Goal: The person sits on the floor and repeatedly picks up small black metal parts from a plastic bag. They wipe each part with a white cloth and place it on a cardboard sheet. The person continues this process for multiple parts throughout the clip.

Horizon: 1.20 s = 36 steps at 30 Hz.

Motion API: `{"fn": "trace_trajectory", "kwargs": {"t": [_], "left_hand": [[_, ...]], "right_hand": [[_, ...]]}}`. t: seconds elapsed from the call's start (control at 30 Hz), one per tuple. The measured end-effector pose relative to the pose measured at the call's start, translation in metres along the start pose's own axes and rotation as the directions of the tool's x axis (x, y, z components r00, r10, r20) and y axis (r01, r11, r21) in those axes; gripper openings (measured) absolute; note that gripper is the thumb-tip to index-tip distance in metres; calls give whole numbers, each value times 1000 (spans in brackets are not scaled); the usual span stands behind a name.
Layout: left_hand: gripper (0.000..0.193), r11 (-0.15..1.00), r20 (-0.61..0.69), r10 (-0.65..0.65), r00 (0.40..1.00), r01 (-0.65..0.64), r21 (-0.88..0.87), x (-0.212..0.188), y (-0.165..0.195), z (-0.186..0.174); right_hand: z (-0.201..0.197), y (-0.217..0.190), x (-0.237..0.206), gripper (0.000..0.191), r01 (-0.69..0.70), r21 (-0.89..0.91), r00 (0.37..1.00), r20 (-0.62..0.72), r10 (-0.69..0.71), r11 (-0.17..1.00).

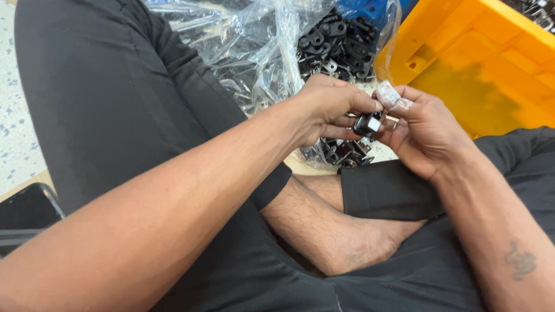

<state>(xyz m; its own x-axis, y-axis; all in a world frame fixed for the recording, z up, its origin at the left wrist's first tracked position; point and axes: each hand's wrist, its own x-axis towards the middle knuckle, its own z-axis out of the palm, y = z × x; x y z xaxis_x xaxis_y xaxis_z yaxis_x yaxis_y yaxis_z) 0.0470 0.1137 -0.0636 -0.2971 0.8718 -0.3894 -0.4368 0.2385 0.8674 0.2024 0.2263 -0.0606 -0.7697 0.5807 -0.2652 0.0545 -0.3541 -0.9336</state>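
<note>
My left hand (329, 107) and my right hand (425, 130) meet above my crossed legs, both pinching a small black and silver metal part (367, 123) between their fingertips. A finger of my right hand is wrapped in clear tape at its tip (392, 94). Just beneath the hands lies a small heap of similar black metal parts (342, 152). Behind the hands, a clear plastic bag (260, 46) holds a larger pile of black metal parts (338, 43).
A yellow plastic crate (480, 63) stands at the upper right, with a blue crate (358, 8) behind the bag. My black-trousered legs fill the foreground, one bare foot (341, 237) tucked under. A dark flat object (26, 211) lies on the speckled floor at left.
</note>
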Motion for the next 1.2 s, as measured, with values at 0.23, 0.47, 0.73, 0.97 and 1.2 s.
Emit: {"fn": "trace_trajectory", "kwargs": {"t": [0.23,0.47,0.73,0.97,1.2], "left_hand": [[19,957,17,71,997,-63,-283,8,-6,0],[40,889,46,155,987,-119,-443,15,-10,-3],[29,953,-126,215,969,-236,-188,9,-13,9],[33,967,-133,62,989,-93,-238,7,-6,13],[29,975,-233,223,947,-217,50,5,-5,11]], "right_hand": [[0,6,-7,20,20,254,998,51,-35,967],[7,5,-3,25,114,140,993,-18,-113,984],[16,8,-9,14,135,213,990,-77,-121,968],[27,11,0,11,145,99,978,-163,-128,984],[28,8,-5,15,254,-136,935,-217,-279,958]]}}
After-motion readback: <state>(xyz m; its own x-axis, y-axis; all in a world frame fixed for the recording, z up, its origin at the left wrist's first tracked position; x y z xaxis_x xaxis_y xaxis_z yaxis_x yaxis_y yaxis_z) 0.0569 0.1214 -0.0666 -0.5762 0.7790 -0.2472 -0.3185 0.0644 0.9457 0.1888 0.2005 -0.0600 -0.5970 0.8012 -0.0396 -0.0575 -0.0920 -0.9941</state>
